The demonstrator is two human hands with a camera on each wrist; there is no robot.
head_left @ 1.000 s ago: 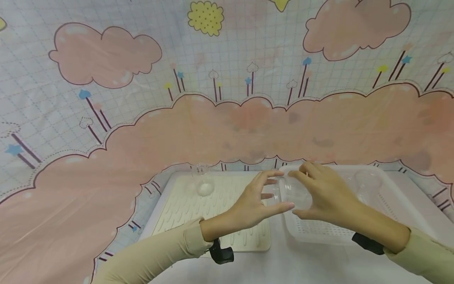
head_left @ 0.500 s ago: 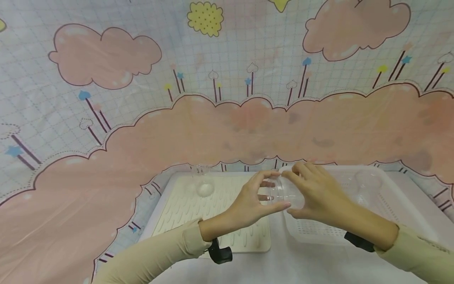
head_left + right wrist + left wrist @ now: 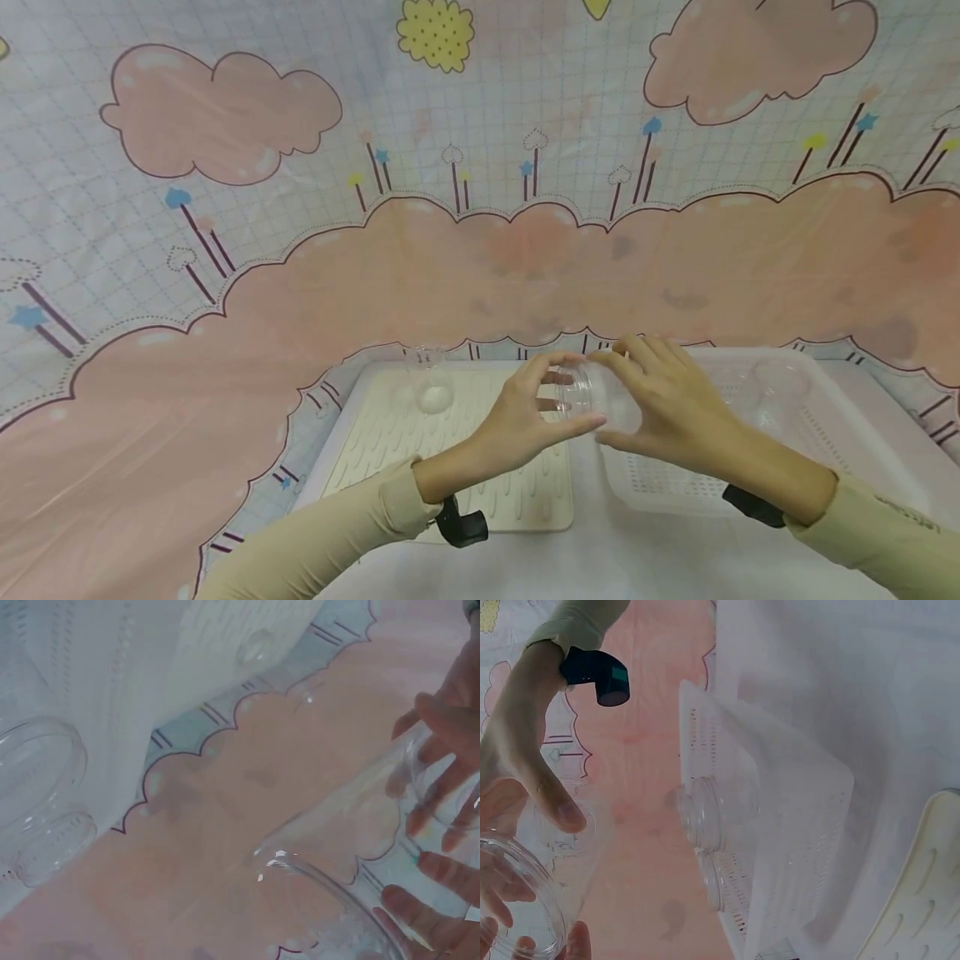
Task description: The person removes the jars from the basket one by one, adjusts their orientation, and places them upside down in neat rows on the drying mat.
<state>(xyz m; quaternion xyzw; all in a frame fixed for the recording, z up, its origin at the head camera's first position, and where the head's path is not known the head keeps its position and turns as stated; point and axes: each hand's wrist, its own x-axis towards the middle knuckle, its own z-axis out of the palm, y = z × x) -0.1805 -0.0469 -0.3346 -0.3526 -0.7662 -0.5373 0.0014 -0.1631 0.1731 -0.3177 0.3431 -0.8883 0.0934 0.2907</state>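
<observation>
On the ridged cream mat (image 3: 450, 454), a clear round jar (image 3: 433, 398) is sitting, maybe done, both hands (image 3: 513, 408) (image 3: 671, 404) are finger-holding another jar (image 3: 581, 392), and more are waiting in the white basket (image 3: 675, 498).

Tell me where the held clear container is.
In the head view, the clear container is just right of centre, held between left hand and right hand, with the cream mat leftward and white basket rightward.

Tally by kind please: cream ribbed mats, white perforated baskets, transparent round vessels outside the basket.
Cream ribbed mat: 1
White perforated basket: 1
Transparent round vessels outside the basket: 2 (held vessel, vessel on mat)
Total: 4
</observation>
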